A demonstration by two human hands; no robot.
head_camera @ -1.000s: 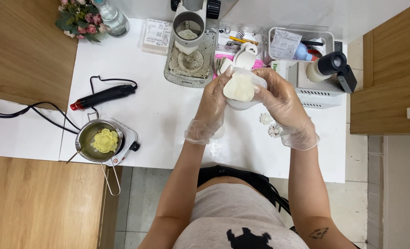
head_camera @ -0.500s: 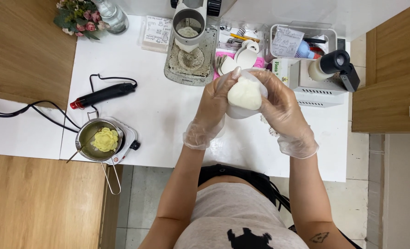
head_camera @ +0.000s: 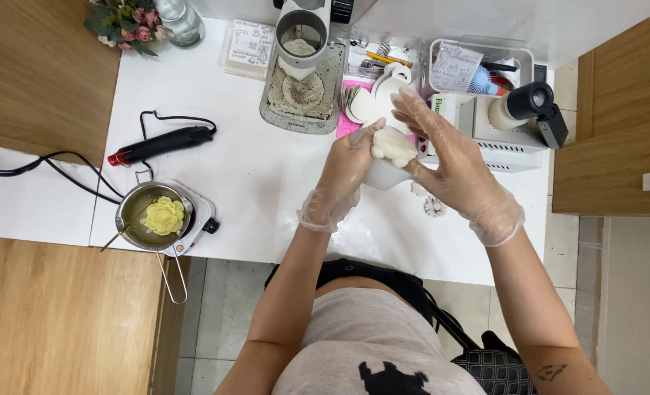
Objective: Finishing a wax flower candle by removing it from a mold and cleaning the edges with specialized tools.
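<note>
Both gloved hands shifted slightly lower, toward frame centre, since earlier frame; cream flower-shaped wax piece (head_camera: 392, 146) now tipped up out of translucent white mould cup (head_camera: 383, 175). White worktable (head_camera: 266, 168) unchanged. Left hand (head_camera: 347, 172) curled around cup, steadying it. Right hand (head_camera: 449, 157) half open, fingertips (head_camera: 411, 110) bracing piece. Steel pot with yellow wax flower (head_camera: 153, 217) lower left, undisturbed.

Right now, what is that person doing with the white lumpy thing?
A person in clear plastic gloves is holding a small white mould cup over the white table. The left hand grips the cup, while the right hand works at the cream-coloured moulded lump sitting in its top. Off to the side, a yellow flower-shaped piece sits in a small metal pot on a little hotplate, beside a black heat gun.
</note>
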